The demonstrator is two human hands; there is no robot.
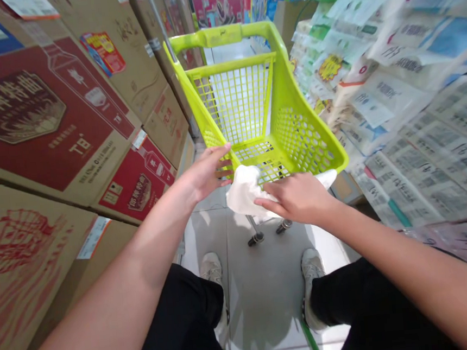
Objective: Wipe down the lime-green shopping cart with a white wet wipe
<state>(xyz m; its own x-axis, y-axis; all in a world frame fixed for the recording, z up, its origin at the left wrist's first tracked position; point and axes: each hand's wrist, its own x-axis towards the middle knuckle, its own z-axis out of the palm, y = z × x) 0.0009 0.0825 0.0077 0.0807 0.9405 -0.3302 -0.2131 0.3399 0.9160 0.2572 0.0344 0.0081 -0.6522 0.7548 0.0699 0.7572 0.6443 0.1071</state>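
A lime-green plastic shopping cart (311, 130) stands in front of me, its near rim toward my body. Over that rim lies a white cloth (241, 190), bunched at the left corner and trailing along to the right. My right hand (296, 194) presses on the cloth at the rim, fingers curled over it and the thumb pointing left. At the cart's left side is my left hand (214, 168), its fingers spread and bent beside the corner, with nothing in them. Whether its fingertips touch the cart is unclear.
Cardboard cartons (147, 84) are stacked high along the left. On the right rise piles of packaged tissue (393, 90) with handwritten prices. A green pole (312, 342) lies on the tiled floor (260, 292) by my right shoe. More cartons stand behind the cart.
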